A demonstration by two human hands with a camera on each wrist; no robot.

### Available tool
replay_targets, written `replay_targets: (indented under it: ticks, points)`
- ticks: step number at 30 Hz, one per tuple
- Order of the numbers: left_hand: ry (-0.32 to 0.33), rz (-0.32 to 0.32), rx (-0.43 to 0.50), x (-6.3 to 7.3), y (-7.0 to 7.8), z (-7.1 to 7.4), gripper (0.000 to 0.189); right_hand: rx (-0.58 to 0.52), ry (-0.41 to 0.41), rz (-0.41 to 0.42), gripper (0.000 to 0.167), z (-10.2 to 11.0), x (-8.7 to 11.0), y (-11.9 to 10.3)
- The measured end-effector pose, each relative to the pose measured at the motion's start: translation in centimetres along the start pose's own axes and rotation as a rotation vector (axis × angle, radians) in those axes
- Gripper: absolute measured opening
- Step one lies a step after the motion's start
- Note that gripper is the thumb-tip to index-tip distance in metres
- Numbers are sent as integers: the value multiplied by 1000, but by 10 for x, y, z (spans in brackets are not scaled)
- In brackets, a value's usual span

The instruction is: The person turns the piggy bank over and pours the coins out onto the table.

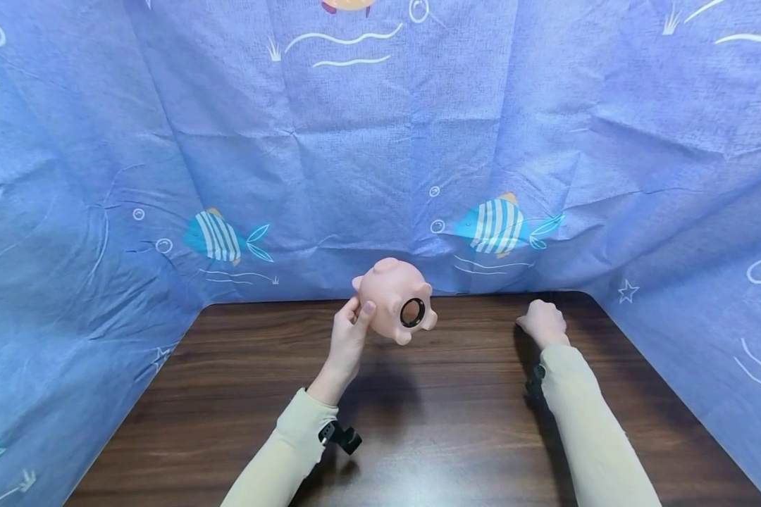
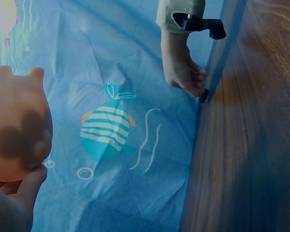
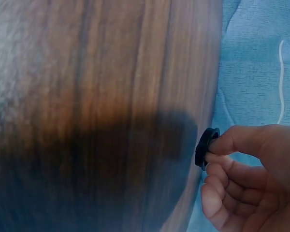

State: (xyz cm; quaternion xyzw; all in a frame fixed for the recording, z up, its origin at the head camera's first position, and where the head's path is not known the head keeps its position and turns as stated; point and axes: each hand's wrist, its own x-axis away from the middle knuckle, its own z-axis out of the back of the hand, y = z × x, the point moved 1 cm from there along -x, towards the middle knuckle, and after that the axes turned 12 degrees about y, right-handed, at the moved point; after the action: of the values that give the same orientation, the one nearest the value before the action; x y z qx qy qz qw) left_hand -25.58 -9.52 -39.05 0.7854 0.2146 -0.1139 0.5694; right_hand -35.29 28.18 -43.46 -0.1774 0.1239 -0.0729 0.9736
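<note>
Sleeves (image 1: pixel 285 451) are cut off; my left hand (image 1: pixel 347 341) grips a pig (image 1: pixel 390 297), my right hand (image 1: pixel 544 324) pinches a partly hidden cap (image 3: pixel 201 150).

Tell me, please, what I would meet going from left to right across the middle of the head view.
Left striped fish print → left hand → pink pig-shaped object → right hand → right star print.

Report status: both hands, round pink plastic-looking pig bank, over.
Left hand holds pink pig bank above brown wooden table. Right hand pinches small round black cap near table's far edge. No obstruction visible between hands.
</note>
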Motion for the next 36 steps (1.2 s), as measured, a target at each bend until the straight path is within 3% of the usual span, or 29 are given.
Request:
replay_targets:
  ticks: [10, 22, 30, 36]
  points:
    - [-1, 1, -19, 0, 0, 0, 91, 9, -52, -37, 36, -7, 0, 9]
    - [-13, 7, -11, 0, -3, 1, 82, -46, 9, -3, 33, 18, -2, -7]
    - [-8, 16, -15, 0, -3, 1, 85, -217, 24, 142, 38, 37, 7, -45]
    - [-22, 11, -15, 1, -4, 0, 86, -483, -108, 134, 41, 54, 18, -83]
